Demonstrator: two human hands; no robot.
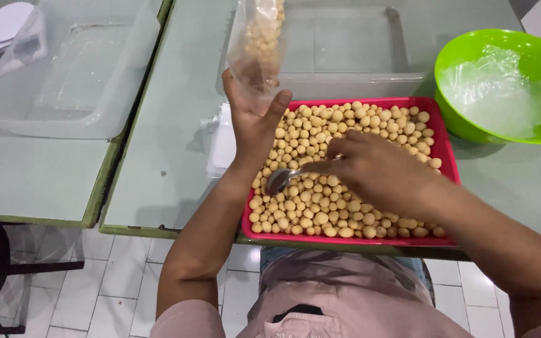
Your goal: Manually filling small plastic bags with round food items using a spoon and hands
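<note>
Two glass-topped tables (176, 125) with green frames stand side by side over a white tiled floor (126, 281); the left one carries a clear plastic lid or tray (76, 75) and, at its far corner, a white kitchen scale (1, 28). On the right table a clear plastic container (345, 44) sits at the back, a lime-green bowl (533, 62) lined with clear plastic bags (496, 94) stands at the far right, and a pink rectangular tray (443, 156) lies at the near edge, touching the front of the container and just beside the bowl. The tray is filled almost edge to edge with small round pale-yellow snack balls (320, 206). The left hand (252, 122) is raised over the tray's left end, fingers and thumb closed around the lower part of a clear plastic bag (257, 47) that stands upright and already contains some of the balls. The right hand (370, 169) reaches across the tray, clenched on the handle of a metal spoon (281, 180) whose bowl rests among the balls near the tray's left side, just below the bag
</note>
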